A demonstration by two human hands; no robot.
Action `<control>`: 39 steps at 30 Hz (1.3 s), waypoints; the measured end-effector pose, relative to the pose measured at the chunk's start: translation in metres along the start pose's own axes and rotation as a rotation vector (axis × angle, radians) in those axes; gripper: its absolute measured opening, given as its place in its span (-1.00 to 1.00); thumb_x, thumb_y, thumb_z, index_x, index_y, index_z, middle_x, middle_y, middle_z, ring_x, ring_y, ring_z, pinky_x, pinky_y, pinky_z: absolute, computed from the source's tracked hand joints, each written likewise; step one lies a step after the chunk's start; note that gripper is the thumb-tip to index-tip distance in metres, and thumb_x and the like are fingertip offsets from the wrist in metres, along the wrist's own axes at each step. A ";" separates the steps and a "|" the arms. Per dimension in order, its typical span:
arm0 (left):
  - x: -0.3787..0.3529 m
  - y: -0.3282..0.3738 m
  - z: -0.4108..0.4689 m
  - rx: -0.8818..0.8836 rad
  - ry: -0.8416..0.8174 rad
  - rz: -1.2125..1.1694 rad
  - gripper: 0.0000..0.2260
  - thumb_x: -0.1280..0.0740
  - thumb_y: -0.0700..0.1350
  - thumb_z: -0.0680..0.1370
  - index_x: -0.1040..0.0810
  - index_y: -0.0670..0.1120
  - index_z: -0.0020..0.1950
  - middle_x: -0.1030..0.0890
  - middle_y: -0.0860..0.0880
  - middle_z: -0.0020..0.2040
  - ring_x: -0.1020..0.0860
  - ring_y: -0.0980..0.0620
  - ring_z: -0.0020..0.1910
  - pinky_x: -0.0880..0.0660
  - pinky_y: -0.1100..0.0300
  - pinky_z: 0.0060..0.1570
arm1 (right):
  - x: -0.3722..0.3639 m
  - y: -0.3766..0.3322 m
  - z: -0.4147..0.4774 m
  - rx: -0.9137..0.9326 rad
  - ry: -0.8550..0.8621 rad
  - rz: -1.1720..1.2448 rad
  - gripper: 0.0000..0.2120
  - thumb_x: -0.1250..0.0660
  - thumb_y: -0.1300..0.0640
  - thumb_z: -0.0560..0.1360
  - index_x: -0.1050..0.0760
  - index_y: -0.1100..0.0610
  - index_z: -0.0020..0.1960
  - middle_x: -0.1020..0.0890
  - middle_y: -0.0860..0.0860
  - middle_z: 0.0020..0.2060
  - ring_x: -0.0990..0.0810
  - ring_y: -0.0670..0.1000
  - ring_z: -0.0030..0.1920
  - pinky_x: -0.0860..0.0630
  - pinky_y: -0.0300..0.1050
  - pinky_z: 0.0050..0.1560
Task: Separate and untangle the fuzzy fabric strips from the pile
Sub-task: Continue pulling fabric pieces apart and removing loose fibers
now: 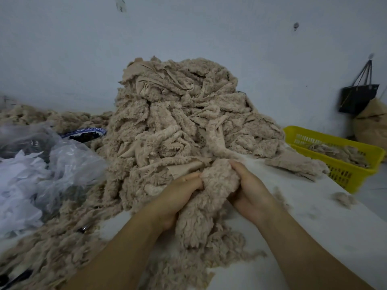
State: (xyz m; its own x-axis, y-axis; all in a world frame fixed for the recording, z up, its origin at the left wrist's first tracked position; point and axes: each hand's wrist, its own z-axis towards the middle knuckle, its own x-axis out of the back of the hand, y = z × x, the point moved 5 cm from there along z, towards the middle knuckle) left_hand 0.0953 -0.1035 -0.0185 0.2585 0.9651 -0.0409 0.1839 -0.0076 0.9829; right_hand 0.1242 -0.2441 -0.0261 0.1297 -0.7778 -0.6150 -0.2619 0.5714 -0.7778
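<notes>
While left grip [176,197] and right grip [249,191] clasp fuzzy strip [209,208] | palms inward

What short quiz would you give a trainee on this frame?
1. True or false: the yellow basket is empty.
2. What hangs at far right? A) black bag B) red coat C) clock
3. Which hands grip the fuzzy strip in front of the pile?
Key: 1 false, it holds fuzzy pieces. 2 A. 3 both: left hand and right hand.
</notes>
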 end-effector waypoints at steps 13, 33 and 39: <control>0.010 -0.002 0.006 0.010 0.077 -0.473 -0.64 -0.30 0.08 0.58 -0.66 -0.15 0.17 -0.69 -0.17 0.13 -0.68 -0.08 0.08 -0.61 0.08 -0.04 | -0.031 0.037 -0.016 -0.099 -0.342 -0.534 -0.72 -0.31 -0.02 0.54 -0.54 -0.03 0.23 -0.68 -0.06 0.15 -0.62 -0.07 0.20 -0.53 -0.21 0.20; 0.072 -0.009 0.021 -0.190 0.401 -1.103 -0.65 -0.07 -0.03 0.72 -0.43 -0.05 -0.23 -0.29 0.05 -0.50 -0.23 0.12 -0.42 -0.32 0.30 -0.19 | 0.024 -0.025 0.005 0.127 0.129 0.332 -0.59 -0.20 0.08 0.58 -0.24 0.04 -0.43 -0.19 -0.10 -0.64 -0.15 -0.12 -0.66 -0.14 -0.32 -0.65; 0.063 0.005 0.015 -0.273 0.243 -1.008 -0.43 -0.11 0.20 0.66 -0.21 -0.11 0.56 -0.57 -0.20 0.26 -0.60 -0.09 0.21 -0.47 0.07 0.32 | 0.037 -0.024 0.008 0.173 0.187 0.141 -0.72 -0.21 0.05 0.58 -0.30 0.07 -0.29 -0.22 -0.08 -0.63 -0.17 -0.07 -0.57 -0.22 -0.22 -0.51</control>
State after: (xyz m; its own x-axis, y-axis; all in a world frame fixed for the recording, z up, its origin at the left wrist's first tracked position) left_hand 0.1265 -0.0466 -0.0190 -0.0954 0.5197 -0.8490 -0.0192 0.8518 0.5236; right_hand 0.1429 -0.2848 -0.0309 -0.0787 -0.7133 -0.6965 -0.0956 0.7008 -0.7069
